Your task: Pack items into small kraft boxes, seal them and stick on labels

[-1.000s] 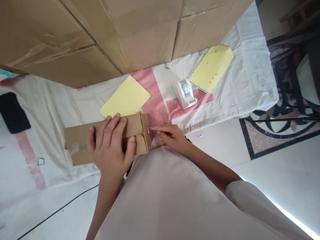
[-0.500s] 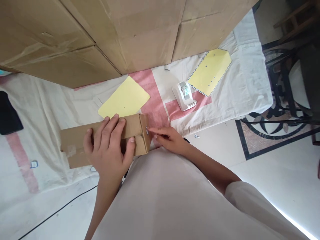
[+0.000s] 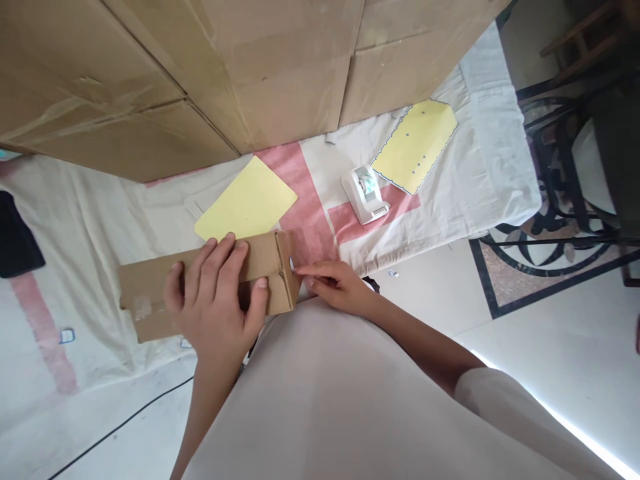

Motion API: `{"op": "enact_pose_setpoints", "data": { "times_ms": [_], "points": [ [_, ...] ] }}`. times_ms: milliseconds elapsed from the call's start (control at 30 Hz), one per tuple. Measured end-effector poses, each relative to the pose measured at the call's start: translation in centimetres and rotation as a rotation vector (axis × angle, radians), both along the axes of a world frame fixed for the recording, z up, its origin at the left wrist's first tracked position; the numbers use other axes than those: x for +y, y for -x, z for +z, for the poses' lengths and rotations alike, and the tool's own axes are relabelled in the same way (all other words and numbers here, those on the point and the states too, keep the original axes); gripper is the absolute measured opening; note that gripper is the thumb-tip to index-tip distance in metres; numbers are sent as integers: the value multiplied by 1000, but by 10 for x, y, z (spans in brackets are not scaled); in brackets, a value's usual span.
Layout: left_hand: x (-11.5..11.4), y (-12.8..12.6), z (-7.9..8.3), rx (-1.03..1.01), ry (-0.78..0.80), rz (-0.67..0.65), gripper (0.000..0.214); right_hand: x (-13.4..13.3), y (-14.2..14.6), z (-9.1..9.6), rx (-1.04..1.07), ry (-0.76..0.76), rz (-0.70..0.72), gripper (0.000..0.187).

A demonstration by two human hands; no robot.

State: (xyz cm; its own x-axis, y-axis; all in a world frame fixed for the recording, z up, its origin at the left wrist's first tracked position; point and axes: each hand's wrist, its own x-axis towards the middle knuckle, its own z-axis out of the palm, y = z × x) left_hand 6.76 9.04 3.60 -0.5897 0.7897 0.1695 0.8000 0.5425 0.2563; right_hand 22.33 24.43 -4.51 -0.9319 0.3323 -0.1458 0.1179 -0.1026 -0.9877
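The left hand [image 3: 215, 300] lies palm down, its four fingers [image 3: 220, 263] slightly bent, fanned and pointing away from the body, its thumb [image 3: 259, 297] set apart toward the right, and the left forearm [image 3: 203, 400] rises steeply behind it. The right hand [image 3: 335, 287] points leftward with its index finger [image 3: 320, 268] reaching out nearly straight, the right thumb [image 3: 323, 291] below and apart from it, while the right forearm [image 3: 420, 337] slants in from the lower right, bare below the sleeve [image 3: 493, 393].
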Motion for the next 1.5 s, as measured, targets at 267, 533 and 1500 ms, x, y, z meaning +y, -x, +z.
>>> {"op": "enact_pose_setpoints", "data": {
  "times_ms": [267,533,1500],
  "points": [
    [1,1,-2,6,-29,-10,54,0,1,2,37,-12,-7,35],
    [3,-2,0,-6,-53,6,51,-1,0,-5,-17,-34,-10,41],
    [-3,-7,-2,-24,-67,7,49,-4,5,-9,27,15,-9,51]
  ]
}}
